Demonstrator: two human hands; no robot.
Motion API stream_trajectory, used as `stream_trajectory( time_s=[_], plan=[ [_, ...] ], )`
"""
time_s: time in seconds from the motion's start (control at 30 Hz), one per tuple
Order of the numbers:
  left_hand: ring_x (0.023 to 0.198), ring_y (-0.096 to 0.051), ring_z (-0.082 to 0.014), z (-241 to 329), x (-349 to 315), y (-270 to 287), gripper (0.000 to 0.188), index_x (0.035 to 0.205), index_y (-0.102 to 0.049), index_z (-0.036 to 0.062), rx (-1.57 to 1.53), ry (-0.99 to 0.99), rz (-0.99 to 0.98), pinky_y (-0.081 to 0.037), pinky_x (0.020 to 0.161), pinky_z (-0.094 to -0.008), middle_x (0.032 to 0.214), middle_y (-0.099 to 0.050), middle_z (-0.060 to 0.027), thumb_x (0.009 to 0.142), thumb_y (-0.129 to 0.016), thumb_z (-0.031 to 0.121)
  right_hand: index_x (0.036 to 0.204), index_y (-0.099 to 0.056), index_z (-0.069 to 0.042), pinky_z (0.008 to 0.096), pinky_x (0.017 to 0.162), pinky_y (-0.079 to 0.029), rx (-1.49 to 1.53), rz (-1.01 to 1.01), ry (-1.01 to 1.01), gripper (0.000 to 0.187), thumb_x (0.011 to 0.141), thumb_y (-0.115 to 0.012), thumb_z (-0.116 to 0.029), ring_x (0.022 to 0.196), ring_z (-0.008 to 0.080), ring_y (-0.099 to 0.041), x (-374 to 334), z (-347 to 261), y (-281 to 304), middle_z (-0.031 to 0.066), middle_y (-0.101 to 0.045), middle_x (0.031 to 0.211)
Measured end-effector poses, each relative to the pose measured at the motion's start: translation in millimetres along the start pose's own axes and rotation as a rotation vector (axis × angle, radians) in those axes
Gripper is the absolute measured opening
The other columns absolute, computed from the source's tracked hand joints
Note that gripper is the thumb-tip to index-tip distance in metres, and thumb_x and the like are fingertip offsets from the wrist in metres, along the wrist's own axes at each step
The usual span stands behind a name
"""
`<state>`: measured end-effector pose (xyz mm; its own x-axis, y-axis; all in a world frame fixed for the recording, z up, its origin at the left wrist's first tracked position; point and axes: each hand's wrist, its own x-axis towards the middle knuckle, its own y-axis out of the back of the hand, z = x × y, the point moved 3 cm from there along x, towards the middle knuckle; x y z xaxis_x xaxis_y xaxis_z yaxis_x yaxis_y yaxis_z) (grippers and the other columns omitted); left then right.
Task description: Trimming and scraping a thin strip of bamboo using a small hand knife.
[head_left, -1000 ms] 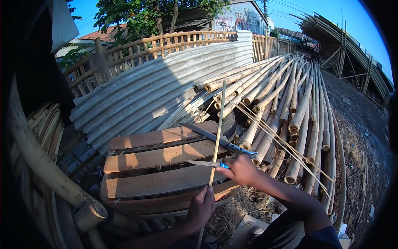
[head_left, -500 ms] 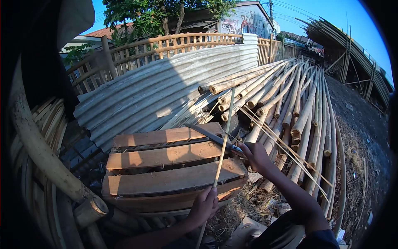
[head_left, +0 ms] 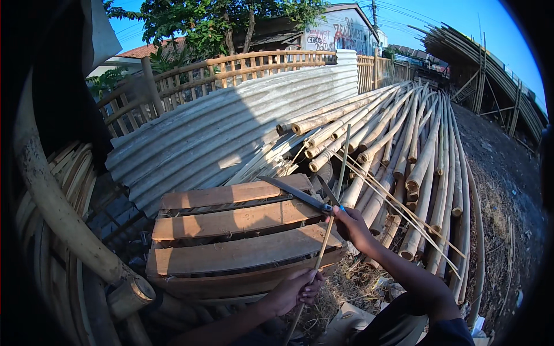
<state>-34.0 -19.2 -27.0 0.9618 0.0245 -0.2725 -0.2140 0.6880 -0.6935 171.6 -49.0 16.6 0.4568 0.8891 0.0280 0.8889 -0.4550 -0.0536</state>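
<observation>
My left hand [head_left: 295, 293] is closed around the lower part of a long thin bamboo strip [head_left: 325, 242], which slants up and to the right. My right hand [head_left: 352, 226] grips a knife [head_left: 295, 192] by its handle. Its long dark blade reaches out to the left above the slatted wooden crate [head_left: 236, 247]. The strip passes by the knife's handle end, close to my right fingers. A second short dark piece [head_left: 329, 190] stands up beside the blade; what it is I cannot make out.
Bamboo poles [head_left: 424, 173] lie piled at the right, with thin strips [head_left: 398, 205] across them. Corrugated sheeting [head_left: 231, 121] leans before a bamboo fence [head_left: 231, 72]. A thick pole [head_left: 69, 225] curves along the left, near a bundle of split bamboo [head_left: 63, 179].
The strip's upper end has swung to the right. My left hand has moved slightly right, and my right hand slightly down and right. The short dark piece now shows beside the blade.
</observation>
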Motion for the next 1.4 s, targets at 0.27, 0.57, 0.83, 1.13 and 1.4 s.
stream_trajectory(
  time_s=[0.27, 0.57, 0.83, 1.13, 1.4],
  plan=[
    [0.045, -0.023, -0.0028, 20.8, -7.3, 2.9, 0.02, 0.09, -0.041, 0.0105, 0.206, -0.219, 0.25, -0.02, 0.04, -0.0186, 0.061, -0.029, 0.0041, 0.099, -0.034, 0.027, 0.08, -0.061, 0.0, 0.0453, 0.063, -0.046, -1.03, -0.385, 0.346, 0.053, 0.092, -0.041, -0.048, 0.067, 0.0405, -0.058, -32.4, 15.9, -48.3, 0.0237, -0.055, 0.061],
    [0.044, -0.021, -0.0026, 18.1, -13.1, -7.2, 0.02, 0.085, -0.038, 0.0114, 0.208, -0.251, 0.327, -0.013, 0.038, -0.0194, 0.06, -0.026, 0.0056, 0.098, -0.036, 0.027, 0.077, -0.061, 0.0, 0.0452, 0.057, -0.044, -0.986, -0.197, 0.283, 0.053, 0.093, -0.041, -0.047, 0.06, 0.0399, -0.056, -13.6, 15.0, -27.4, 0.0223, -0.053, 0.057],
    [0.043, -0.023, -0.0036, 30.2, -15.1, -7.3, 0.022, 0.083, -0.039, 0.0129, 0.239, -0.36, 0.323, -0.015, 0.039, -0.0212, 0.059, -0.025, 0.0059, 0.098, -0.038, 0.029, 0.067, -0.064, -0.007, 0.0392, 0.046, -0.045, -1.326, -0.187, 0.829, 0.052, 0.087, -0.047, -0.052, 0.049, 0.0326, -0.057, -28.9, -8.4, -63.0, 0.0147, -0.054, 0.051],
    [0.044, -0.021, -0.0045, 14.5, -23.9, -15.5, 0.021, 0.086, -0.037, 0.0145, 0.08, -0.202, 0.182, -0.016, 0.039, -0.0211, 0.06, -0.025, 0.0045, 0.098, -0.036, 0.032, 0.067, -0.059, 0.002, 0.0438, 0.053, -0.043, -0.939, -0.071, 0.276, 0.055, 0.093, -0.042, -0.044, 0.051, 0.0378, -0.053, -7.2, -19.3, -21.4, 0.0221, -0.046, 0.05],
    [0.042, -0.023, -0.0044, 14.7, -22.7, -7.5, 0.023, 0.086, -0.036, 0.0126, 0.564, -0.548, 0.393, -0.015, 0.038, -0.0213, 0.058, -0.024, 0.004, 0.099, -0.033, 0.031, 0.074, -0.061, 0.001, 0.0429, 0.053, -0.042, -1.079, -0.025, 0.434, 0.047, 0.093, -0.044, -0.039, 0.051, 0.038, -0.051, -4.2, -23.6, -27.3, 0.0195, -0.05, 0.053]
  ],
)
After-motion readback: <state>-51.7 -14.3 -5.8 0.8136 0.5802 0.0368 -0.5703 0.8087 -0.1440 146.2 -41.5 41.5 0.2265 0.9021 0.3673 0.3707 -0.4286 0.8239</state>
